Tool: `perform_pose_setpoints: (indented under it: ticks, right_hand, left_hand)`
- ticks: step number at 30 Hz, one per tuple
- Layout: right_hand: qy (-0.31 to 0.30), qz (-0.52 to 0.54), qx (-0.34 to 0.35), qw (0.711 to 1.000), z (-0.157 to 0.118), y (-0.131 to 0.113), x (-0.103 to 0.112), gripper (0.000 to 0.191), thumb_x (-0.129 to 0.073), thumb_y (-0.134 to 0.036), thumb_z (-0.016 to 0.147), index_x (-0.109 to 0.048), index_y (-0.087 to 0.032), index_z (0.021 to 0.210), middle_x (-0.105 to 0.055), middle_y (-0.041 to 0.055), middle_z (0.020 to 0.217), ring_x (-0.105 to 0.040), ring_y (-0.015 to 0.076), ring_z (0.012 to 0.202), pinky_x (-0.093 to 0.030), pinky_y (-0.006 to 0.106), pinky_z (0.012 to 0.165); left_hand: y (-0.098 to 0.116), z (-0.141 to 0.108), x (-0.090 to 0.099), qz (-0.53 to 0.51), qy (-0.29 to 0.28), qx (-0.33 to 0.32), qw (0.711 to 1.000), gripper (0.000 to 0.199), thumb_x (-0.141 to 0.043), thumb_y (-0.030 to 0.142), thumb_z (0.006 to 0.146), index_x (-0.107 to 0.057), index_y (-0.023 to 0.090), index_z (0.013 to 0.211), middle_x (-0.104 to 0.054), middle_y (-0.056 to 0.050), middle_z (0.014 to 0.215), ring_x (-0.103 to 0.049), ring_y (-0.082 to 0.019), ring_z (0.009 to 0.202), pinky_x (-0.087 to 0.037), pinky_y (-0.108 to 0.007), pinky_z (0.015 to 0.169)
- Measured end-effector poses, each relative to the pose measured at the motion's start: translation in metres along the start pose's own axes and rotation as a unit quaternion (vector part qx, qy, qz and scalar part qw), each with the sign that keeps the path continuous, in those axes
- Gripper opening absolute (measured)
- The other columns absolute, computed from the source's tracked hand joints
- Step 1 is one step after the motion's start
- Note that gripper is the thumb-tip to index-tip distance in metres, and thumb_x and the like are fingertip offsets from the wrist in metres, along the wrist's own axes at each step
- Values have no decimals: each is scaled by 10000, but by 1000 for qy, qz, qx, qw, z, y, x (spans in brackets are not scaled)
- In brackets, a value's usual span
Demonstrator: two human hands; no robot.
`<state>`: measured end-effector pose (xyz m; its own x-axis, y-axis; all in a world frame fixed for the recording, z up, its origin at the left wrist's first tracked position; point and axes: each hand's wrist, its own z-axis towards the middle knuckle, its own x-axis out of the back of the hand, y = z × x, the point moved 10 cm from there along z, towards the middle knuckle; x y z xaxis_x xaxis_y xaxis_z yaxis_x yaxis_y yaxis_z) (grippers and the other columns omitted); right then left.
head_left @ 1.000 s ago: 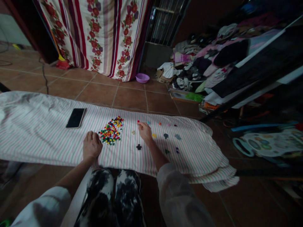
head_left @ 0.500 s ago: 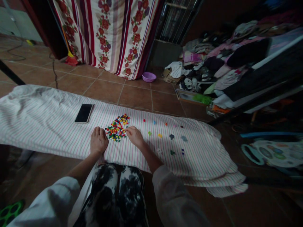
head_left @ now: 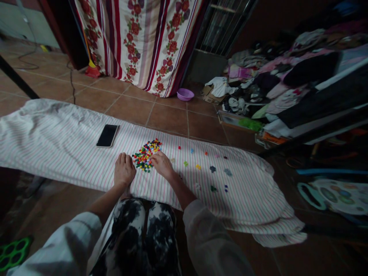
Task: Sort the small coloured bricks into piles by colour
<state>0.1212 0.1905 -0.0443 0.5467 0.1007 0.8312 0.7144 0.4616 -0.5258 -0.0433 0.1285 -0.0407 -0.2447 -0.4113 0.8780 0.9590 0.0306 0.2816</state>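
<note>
The tabletop (head_left: 244,195) is draped in a striped cloth (head_left: 71,161), rumpled at the left end and hanging in folds at the right. A phone (head_left: 107,135) lies on it, dark screen up. Right of that spreads a multicolored pile (head_left: 143,156) of tiny pieces; farther right, single-color clusters (head_left: 212,169) sit apart in loose rows.

Dim, soft light; striped cloth (head_left: 71,142) palest; far R v. dark; edges stretched w/ blur; coloured pieces (head_left: 146,152) slightly fuzzy.
</note>
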Motion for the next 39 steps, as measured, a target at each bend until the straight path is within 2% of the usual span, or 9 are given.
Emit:
perform_pose_setpoints:
  ticks: [5, 13, 18, 22, 26, 30, 34, 39]
  right_hand:
    - [-35, -37, -1, 999, 0, -11, -4, 155, -594, -224, 931, -748, -239, 931, -634, 39, 937, -594, 168, 925, -456, 258, 842]
    - [-80, -93, -4, 992, -7, -9, -8, 163, -600, -209, 939, -724, -222, 1044, -630, 54, 987, -582, 177, 1002, -438, 274, 910]
    - [-70, -99, 3, 993, -5, -16, -7, 151, -579, -226, 956, -721, -219, 1007, -632, 56, 984, -579, 178, 987, -441, 274, 906]
    - [-42, -62, -2, 997, -3, -15, -2, 150, -578, -246, 954, -725, -214, 966, -638, 49, 966, -590, 167, 952, -446, 263, 874]
    - [-10, 18, -43, 999, -6, 1, 1, 129, -612, -276, 923, -726, -224, 955, -648, 23, 953, -610, 136, 864, -463, 236, 809]
    - [39, 81, -91, 992, -10, 22, 8, 107, -623, -265, 891, -722, -232, 916, -683, 10, 908, -638, 134, 828, -490, 245, 809]
    - [79, 149, -134, 976, -15, 40, 16, 87, -631, -291, 867, -701, -251, 900, -726, -8, 905, -673, 143, 846, -519, 262, 816]
    - [114, 236, -152, 953, -24, 65, 31, 87, -611, -280, 835, -666, -227, 875, -731, -3, 857, -686, 147, 791, -546, 267, 771]
  left_hand:
    - [0, 1, 1, -3, 0, 4, 1000, 208, -364, 178, 914, -561, 144, 973, -590, -203, 1156, -496, -338, 1241, -401, -464, 1021]
    - [-2, 0, -2, 9, -3, 10, 1000, 243, -385, 177, 916, -595, 115, 1020, -595, -226, 1243, -488, -356, 1280, -424, -490, 1006]
    - [-1, 0, -1, 11, -6, 7, 1000, 240, -382, 173, 915, -594, 110, 1006, -602, -229, 1200, -495, -348, 1265, -420, -478, 1013]
    - [-1, 0, 0, 14, -6, 10, 1000, 239, -381, 178, 916, -588, 110, 1015, -590, -222, 1211, -480, -344, 1280, -408, -465, 1030]
    - [1, 0, 1, 9, -9, 9, 1000, 233, -384, 172, 912, -586, 118, 1014, -583, -219, 1228, -474, -342, 1282, -416, -472, 1017]
    - [1, 0, 3, 5, -5, 11, 1000, 206, -401, 161, 894, -580, 138, 994, -592, -203, 1205, -486, -337, 1262, -417, -478, 1009]
    - [3, 0, 3, 15, -3, -5, 1000, 167, -416, 162, 873, -558, 152, 959, -591, -191, 1146, -492, -339, 1228, -417, -476, 1003]
    - [5, 1, 6, 22, 8, -26, 999, 125, -414, 183, 868, -528, 176, 919, -577, -167, 1063, -509, -335, 1151, -433, -475, 948]
